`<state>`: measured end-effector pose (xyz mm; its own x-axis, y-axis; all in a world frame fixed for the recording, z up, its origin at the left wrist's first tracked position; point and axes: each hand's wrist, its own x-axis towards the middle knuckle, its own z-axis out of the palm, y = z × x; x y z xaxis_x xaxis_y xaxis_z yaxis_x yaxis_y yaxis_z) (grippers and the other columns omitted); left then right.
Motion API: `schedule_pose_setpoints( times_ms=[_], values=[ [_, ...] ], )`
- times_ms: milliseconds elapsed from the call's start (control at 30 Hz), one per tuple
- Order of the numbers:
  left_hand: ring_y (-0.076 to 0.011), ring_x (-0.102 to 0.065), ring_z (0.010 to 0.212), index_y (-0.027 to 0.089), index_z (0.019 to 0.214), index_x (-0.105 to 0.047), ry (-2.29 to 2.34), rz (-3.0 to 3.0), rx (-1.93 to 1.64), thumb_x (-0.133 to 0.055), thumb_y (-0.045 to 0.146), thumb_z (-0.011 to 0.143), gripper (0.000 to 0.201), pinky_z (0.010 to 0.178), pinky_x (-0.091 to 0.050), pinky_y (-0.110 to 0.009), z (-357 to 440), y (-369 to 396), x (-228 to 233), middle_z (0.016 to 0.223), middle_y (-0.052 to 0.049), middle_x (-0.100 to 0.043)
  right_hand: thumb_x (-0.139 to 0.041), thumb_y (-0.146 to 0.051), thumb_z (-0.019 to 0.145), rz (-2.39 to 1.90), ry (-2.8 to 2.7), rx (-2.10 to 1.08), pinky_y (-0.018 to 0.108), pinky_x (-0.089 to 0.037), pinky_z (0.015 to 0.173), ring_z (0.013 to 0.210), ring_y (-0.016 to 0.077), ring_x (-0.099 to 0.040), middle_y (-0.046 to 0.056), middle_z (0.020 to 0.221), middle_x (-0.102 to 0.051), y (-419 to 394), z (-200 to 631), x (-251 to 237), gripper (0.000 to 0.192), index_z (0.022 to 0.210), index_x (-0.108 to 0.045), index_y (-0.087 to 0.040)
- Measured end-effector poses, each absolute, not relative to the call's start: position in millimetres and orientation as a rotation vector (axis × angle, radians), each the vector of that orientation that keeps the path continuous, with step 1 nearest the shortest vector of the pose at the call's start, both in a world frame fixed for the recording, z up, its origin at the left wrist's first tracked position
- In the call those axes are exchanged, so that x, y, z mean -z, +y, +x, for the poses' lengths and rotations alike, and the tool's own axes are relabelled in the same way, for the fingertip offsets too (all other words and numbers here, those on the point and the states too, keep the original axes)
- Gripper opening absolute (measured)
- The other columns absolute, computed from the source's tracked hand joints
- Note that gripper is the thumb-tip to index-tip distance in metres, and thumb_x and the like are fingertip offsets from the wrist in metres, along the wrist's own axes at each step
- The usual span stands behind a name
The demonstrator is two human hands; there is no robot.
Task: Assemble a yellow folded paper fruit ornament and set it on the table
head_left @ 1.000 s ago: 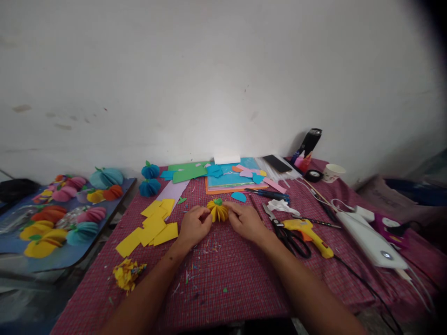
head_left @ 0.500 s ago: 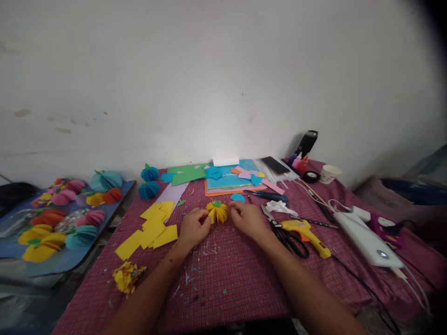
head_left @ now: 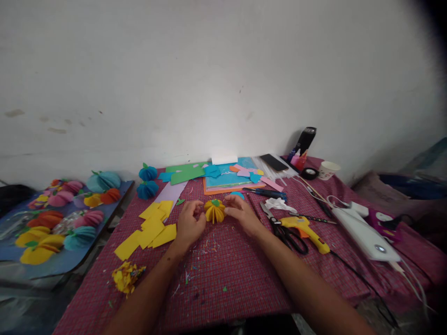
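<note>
A small yellow paper pumpkin (head_left: 214, 213) with pleated folds and a green top sits on the checked tablecloth (head_left: 223, 270) between my hands. My left hand (head_left: 191, 222) is just left of it, thumb and fingers apart and curved toward it. On the other side, my right hand (head_left: 243, 215) is open, with its thumb and fingertips close to the pumpkin's right edge; whether they touch it I cannot tell. Left of my left hand lie yellow paper pieces (head_left: 152, 228) and a small green paper cutout (head_left: 180, 201). A blue paper circle (head_left: 237, 195) lies behind my right hand.
To the right lie black scissors (head_left: 288, 235), a yellow glue gun (head_left: 307, 230) with its cord, a blue-handled cutter (head_left: 268, 193) and a white power bank (head_left: 365, 235). Crumpled yellow scraps (head_left: 127, 278) are front left. Finished paper pumpkins (head_left: 45, 244) fill a blue side table.
My fingers have spread from a closer, curled position around the paper pumpkin. The pumpkin stays in place, and the whole view has shifted slightly.
</note>
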<state>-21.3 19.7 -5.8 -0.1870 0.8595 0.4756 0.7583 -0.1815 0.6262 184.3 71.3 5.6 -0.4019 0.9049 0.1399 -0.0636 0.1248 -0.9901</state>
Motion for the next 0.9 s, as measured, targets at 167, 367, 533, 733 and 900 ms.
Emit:
schedule_pose_setpoints(
  times_ms=[167,367,533,733,900],
  values=[
    [-0.0195,-0.06,0.091,0.02,0.108,-0.058,1.816,1.686,-1.439,-0.06,0.025,0.081,0.027,0.086,-0.05,-0.034,-23,21,4,0.098,-0.005,-0.061,-0.064,-0.035,0.076,-0.875,-1.369,-1.503,0.035,-0.05,0.089,0.101,0.0228,-0.063,0.007,0.108,-0.065,72,182,-5,0.034,0.105,-0.057,-0.019],
    [-0.023,-0.052,0.128,0.024,0.135,-0.05,1.591,1.457,-1.408,-0.051,0.042,0.094,0.045,0.106,-0.043,-0.039,-20,24,5,0.139,-0.009,-0.055,-0.062,-0.036,0.079,-0.993,-1.599,-1.243,0.04,-0.047,0.098,0.112,0.0236,-0.06,0.008,0.121,-0.063,73,176,7,0.041,0.117,-0.055,-0.02],
    [-0.0225,-0.031,0.147,0.029,0.148,-0.038,1.442,1.612,-1.299,-0.045,0.041,0.098,0.052,0.12,-0.027,-0.044,-17,24,8,0.158,-0.004,-0.034,-0.067,-0.035,0.079,-1.002,-1.896,-0.755,0.045,-0.034,0.113,0.131,0.026,-0.046,0.012,0.14,-0.05,64,173,5,0.061,0.134,-0.048,-0.02],
    [-0.024,-0.028,0.148,0.028,0.143,-0.047,1.442,1.626,-1.281,-0.047,0.04,0.097,0.048,0.121,-0.024,-0.047,-20,23,11,0.157,-0.006,-0.037,-0.07,-0.04,0.079,-0.917,-1.996,-0.836,0.045,-0.037,0.111,0.132,0.0268,-0.047,0.013,0.143,-0.05,65,182,-1,0.069,0.139,-0.044,-0.02],
    [-0.0273,-0.03,0.146,0.024,0.148,-0.038,1.447,1.789,-1.214,-0.063,0.041,0.087,0.068,0.12,-0.024,-0.048,-18,22,12,0.157,-0.011,-0.034,-0.073,-0.034,0.075,-0.907,-2.013,-0.92,0.045,-0.037,0.111,0.134,0.027,-0.046,0.014,0.147,-0.046,69,186,4,0.078,0.144,-0.039,-0.019]
  ],
)
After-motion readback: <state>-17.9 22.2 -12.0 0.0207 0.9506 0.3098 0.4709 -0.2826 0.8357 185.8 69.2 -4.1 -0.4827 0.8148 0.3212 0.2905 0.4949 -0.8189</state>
